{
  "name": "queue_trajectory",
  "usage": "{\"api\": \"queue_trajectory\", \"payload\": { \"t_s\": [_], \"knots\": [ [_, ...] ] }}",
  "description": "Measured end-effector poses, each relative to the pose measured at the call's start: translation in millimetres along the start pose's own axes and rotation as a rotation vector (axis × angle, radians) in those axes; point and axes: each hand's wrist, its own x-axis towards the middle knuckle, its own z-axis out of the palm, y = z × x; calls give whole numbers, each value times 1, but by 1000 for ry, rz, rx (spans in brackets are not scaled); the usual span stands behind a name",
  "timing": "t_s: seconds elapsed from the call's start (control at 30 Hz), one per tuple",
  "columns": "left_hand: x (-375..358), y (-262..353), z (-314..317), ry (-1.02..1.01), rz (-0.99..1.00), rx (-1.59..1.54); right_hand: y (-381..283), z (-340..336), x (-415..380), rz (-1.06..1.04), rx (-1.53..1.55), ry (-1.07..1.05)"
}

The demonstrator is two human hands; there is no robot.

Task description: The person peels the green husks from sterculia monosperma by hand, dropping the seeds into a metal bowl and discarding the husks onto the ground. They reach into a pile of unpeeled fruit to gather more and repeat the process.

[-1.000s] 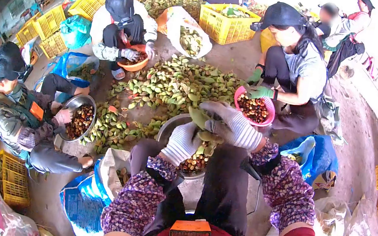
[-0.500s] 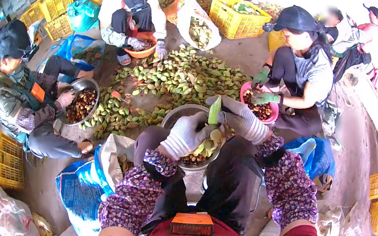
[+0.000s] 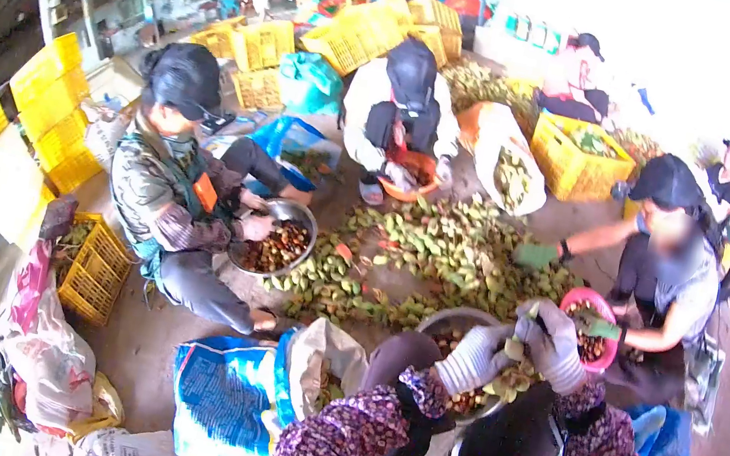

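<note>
My left hand [image 3: 474, 357], in a grey-and-white striped glove, is closed on a pale green pod [image 3: 511, 379] that hangs below its fingers. My right hand [image 3: 556, 347], gloved the same way, meets it from the other side with fingers bent in at the pod's upper part. Gloves partly hide the pod. Just under both hands a metal bowl [image 3: 439, 320] stands between my knees, with brown seeds [image 3: 463, 403] in it. Beyond the bowl spreads a heap of green pods [image 3: 439, 251] on the floor.
At my left is a blue-and-white sack [image 3: 223, 398]. Co-workers sit round the heap: one with a metal bowl [image 3: 309, 243], one with an orange basin [image 3: 418, 191], one with a pink basin [image 3: 612, 353]. Yellow crates [image 3: 580, 168] stand behind.
My view has swung left and up, so everything sits further right and lower. The long green piece between my hands no longer shows upright. The co-worker at right now stretches an arm to the heap.
</note>
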Motion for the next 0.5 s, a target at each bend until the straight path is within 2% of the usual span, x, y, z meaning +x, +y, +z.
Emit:
{"api": "queue_trajectory", "payload": {
  "t_s": [0.13,0.2,0.27,0.33,0.37,0.4,0.43,0.47,0.5],
  "knots": [
    [-4,12,-4,-66,-18,-1,-10,-5,-2,-100,-83,-49],
    [-11,10,0,-90,-54,-60,-14,-6,-9,32,-12,-90],
    [-19,12,-6,-114,-69,3,-16,-2,-12,27,117,-133],
    [-32,12,-14,-11,-189,-145,-19,-1,-13,-253,-29,-77],
    [-32,20,-40,25,-42,-169,8,-3,-22,-57,63,-124],
    [-40,23,-62,65,92,-201,13,-9,-26,-54,-95,-139],
    [-66,16,-50,238,30,135,26,-3,-47,-107,-134,-131],
    [-71,48,-96,210,-70,-251,36,-13,-39,74,-17,-70],
    [-76,80,-142,229,-178,-636,56,-17,-44,-9,-249,-8]
  ]
}}
